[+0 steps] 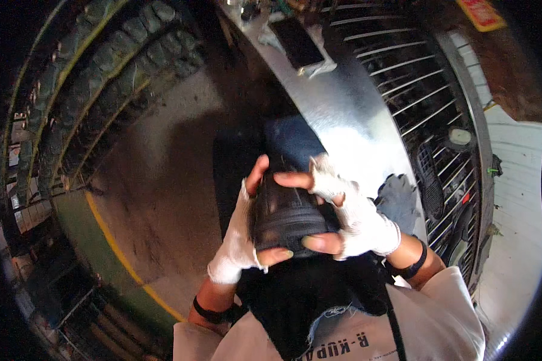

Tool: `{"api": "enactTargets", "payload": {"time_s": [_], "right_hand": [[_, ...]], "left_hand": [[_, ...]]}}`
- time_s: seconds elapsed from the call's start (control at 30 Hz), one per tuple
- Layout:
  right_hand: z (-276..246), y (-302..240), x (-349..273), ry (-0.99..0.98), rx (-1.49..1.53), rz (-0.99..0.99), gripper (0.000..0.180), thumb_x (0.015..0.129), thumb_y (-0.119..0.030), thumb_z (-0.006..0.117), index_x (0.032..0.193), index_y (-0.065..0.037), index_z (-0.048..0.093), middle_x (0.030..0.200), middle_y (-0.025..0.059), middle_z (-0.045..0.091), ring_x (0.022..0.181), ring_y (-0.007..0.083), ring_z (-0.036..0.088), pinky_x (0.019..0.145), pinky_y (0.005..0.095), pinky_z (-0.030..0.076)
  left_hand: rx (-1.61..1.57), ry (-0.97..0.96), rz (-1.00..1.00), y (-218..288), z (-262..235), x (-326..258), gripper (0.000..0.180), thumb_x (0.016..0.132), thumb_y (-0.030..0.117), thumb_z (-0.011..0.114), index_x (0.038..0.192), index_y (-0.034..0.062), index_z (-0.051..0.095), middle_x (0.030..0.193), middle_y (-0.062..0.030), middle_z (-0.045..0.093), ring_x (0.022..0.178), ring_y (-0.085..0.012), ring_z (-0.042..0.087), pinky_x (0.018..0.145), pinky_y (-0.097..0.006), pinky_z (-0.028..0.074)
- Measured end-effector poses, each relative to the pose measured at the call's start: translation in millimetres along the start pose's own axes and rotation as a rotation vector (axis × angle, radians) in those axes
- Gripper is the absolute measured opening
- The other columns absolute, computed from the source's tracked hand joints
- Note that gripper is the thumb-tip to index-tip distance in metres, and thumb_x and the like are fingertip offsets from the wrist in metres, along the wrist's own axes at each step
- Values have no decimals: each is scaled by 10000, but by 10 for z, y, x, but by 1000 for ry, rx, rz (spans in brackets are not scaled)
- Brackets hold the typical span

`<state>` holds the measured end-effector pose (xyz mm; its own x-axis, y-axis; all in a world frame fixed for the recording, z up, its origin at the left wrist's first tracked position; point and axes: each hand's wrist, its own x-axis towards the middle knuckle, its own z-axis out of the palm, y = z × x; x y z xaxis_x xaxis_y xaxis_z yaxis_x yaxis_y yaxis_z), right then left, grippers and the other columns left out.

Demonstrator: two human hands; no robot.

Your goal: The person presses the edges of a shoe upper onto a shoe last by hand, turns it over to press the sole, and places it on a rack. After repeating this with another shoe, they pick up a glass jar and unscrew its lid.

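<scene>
In front of my body I hold a black shoe with both hands; it is slightly blurred. My left hand, in a white fingerless glove, grips its left side with the thumb across the near end. On the opposite side my right hand, gloved the same way, has its fingers over the top and its thumb at the near edge. Dark cloth lies over my lap just below the shoe. Close to my right hand, a grey scallop-edged piece rests at the metal bench's edge.
A shiny metal bench runs along my right, bearing a black flat device on white cloth. Beyond it, a barred rack holds a dark shoe sole. Curved-looking shelves with rows of dark shoes stand at left.
</scene>
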<state>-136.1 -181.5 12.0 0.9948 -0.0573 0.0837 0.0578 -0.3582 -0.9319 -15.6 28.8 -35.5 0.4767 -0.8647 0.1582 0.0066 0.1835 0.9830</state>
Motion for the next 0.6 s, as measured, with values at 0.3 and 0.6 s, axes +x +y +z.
{"api": "enactTargets", "payload": {"time_s": [0.3,0.6], "right_hand": [[-314,-214,-679,228,559,631,667,1025,-600,624,1332,-14,708,1028,83,764,887,128,700,773,280,546],[490,57,-893,223,1030,521,912,896,-123,878,1642,-15,364,1452,83,624,1263,174,629,1107,298,490]], "left_hand": [[166,-175,-36,978,535,247,905,872,296,868,1618,44,422,1589,-233,482,1470,-347,484,1252,-479,346],[596,503,50,216,744,-72,715,960,121,781,1593,2,469,1530,-279,532,1405,-390,531,1202,-450,403]]}}
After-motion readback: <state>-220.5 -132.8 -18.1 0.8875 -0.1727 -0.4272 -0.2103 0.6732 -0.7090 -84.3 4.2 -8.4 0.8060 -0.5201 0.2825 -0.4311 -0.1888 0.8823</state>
